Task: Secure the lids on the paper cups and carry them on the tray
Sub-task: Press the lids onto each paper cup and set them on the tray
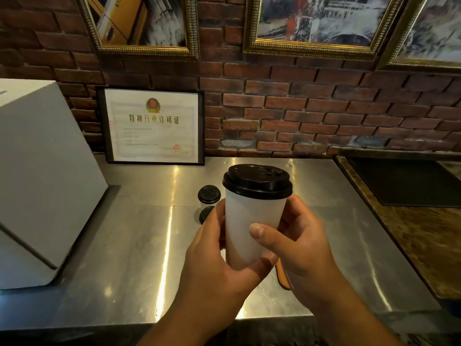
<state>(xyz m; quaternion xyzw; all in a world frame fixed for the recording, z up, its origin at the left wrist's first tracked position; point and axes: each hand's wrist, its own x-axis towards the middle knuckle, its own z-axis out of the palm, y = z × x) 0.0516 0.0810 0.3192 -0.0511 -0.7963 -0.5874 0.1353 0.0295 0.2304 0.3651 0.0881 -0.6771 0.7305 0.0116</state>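
Note:
I hold a white paper cup (252, 221) up in front of me above the steel counter, a black lid (257, 182) seated on its rim. My left hand (214, 255) wraps the cup's lower left side. From the right, my right hand (296, 243) grips it, thumb across the front. Behind the cup, a second white cup with a black lid (209, 194) stands on the counter, and a further black lid (205, 214) shows just below it, partly hidden by my left hand. A brown edge, perhaps the tray (283, 277), peeks out beneath my right hand.
A steel counter (139, 245) runs along a brick wall. A large white box (37, 183) stands at the left. A framed certificate (152, 126) leans against the wall. A dark mat (404, 181) lies on a wooden surface at the right.

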